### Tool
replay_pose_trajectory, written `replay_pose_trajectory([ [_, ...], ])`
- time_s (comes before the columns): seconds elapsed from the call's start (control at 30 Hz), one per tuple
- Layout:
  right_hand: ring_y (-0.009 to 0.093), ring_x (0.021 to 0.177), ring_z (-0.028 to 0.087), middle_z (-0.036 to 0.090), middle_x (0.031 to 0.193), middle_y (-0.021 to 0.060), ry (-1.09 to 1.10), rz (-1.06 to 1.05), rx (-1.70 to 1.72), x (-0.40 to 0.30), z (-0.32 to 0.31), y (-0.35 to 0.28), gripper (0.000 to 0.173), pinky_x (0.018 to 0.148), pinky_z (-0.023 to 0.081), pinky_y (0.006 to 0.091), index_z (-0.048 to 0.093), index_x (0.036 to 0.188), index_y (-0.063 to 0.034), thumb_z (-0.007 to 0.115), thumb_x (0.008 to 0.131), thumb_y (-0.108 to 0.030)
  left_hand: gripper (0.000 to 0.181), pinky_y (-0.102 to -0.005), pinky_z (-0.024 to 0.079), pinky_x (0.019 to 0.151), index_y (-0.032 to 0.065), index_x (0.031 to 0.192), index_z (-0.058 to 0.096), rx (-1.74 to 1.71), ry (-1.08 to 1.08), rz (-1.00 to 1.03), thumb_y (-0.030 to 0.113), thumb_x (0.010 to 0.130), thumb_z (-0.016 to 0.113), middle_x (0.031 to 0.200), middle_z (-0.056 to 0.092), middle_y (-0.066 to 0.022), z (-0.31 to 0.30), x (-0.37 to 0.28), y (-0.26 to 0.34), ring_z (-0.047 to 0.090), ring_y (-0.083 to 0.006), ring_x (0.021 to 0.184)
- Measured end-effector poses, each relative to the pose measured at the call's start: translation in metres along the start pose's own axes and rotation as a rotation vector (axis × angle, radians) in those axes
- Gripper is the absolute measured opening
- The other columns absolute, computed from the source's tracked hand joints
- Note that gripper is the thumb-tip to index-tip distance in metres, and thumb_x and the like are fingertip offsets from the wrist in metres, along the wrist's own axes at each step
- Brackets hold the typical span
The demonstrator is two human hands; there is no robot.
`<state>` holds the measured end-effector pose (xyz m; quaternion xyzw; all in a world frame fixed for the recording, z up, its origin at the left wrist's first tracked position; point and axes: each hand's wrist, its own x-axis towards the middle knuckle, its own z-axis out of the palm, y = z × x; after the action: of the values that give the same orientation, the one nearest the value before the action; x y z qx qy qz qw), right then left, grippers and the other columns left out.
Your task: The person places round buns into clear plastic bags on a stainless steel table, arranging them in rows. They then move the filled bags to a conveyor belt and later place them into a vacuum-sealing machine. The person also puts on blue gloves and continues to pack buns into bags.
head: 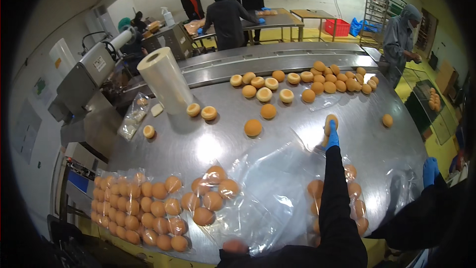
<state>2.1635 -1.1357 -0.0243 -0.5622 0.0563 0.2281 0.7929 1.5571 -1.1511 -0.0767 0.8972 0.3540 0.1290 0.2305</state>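
Observation:
My right hand (332, 134), in a blue glove, reaches over the steel table (178, 137) and grips a round bun (329, 120); part of another bun seems to show beneath the hand. My left hand (236, 246), bare and blurred, is at the near table edge beside a large clear plastic bag (271, 190); its fingers cannot be made out. Left of that bag lie several buns (213, 201) in clear plastic. Packed buns (132, 206) lie in rows at the near left, and more bagged buns (354, 190) lie on both sides of my right forearm.
Loose buns (330, 86) cover part of the far side. A roll of clear film (163, 82) stands at the back left near a machine (91, 72). A co-worker's blue-gloved hand (430, 171) is at the right edge. Another person (399, 41) stands at the back right.

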Motion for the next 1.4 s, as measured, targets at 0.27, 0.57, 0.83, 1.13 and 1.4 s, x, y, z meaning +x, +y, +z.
replay_pose_trajectory([
  [0.27, 0.038, 0.124, 0.027, 0.027, 0.136, 0.0162, -1.029, 0.142, 0.712, -0.259, 0.064, -0.072, 0.084, 0.094, 0.020, 0.0661, 0.032, 0.127, -0.0117, 0.033, 0.072, -0.074, 0.021, -0.0429, 0.033, 0.054, 0.0081, 0.056, 0.041, -0.240, 0.124, 0.035, 0.017, 0.063, 0.059, 0.058, 0.047, -0.0092, -0.006, -0.027, -0.012, 0.048, -0.0298, 0.056],
  [0.57, 0.024, 0.114, 0.043, 0.043, 0.125, 0.0164, -1.998, -0.099, -0.846, -0.424, 0.029, 0.090, 0.065, 0.096, 0.033, 0.0375, 0.043, 0.124, -0.0044, 0.063, 0.072, -0.038, 0.017, -0.0345, 0.032, 0.052, 0.0025, 0.063, 0.042, -0.624, 0.143, 0.018, 0.009, 0.065, 0.058, 0.061, 0.041, -0.0091, -0.073, -0.009, -0.009, 0.044, -0.0263, 0.056],
  [0.83, 0.039, 0.113, 0.038, 0.041, 0.126, 0.0148, -1.140, -1.122, -1.846, -0.451, 0.083, 0.149, 0.067, 0.087, 0.038, 0.0503, 0.050, 0.116, -0.0079, 0.062, 0.065, -0.049, 0.015, -0.0378, 0.037, 0.060, 0.0018, 0.068, 0.046, -0.466, 0.139, 0.264, 0.014, 0.069, 0.056, 0.067, 0.048, -0.0127, -0.123, 0.000, 0.015, 0.051, -0.0312, 0.070],
  [1.13, 0.045, 0.116, 0.034, 0.033, 0.130, 0.0234, -0.733, -1.257, -1.444, -0.444, 0.098, 0.169, 0.067, 0.094, 0.028, 0.0538, 0.045, 0.120, -0.0045, 0.066, 0.067, -0.040, 0.024, -0.0351, 0.045, 0.070, 0.0064, 0.090, 0.059, -0.590, -0.173, 0.194, 0.027, 0.079, 0.060, 0.083, 0.055, -0.0096, -0.096, -0.105, -0.079, 0.055, -0.0243, 0.082],
  [1.4, 0.043, 0.109, 0.039, 0.041, 0.121, 0.0247, -0.654, -1.097, -1.250, -0.485, 0.046, 0.209, 0.064, 0.094, 0.030, 0.0498, 0.042, 0.122, -0.0034, 0.066, 0.068, -0.027, 0.032, -0.0311, 0.044, 0.073, 0.0038, 0.091, 0.060, -1.227, -0.171, -0.978, 0.035, 0.083, 0.055, 0.085, 0.060, -0.0089, -0.115, -0.212, -0.207, 0.057, -0.0196, 0.083],
])
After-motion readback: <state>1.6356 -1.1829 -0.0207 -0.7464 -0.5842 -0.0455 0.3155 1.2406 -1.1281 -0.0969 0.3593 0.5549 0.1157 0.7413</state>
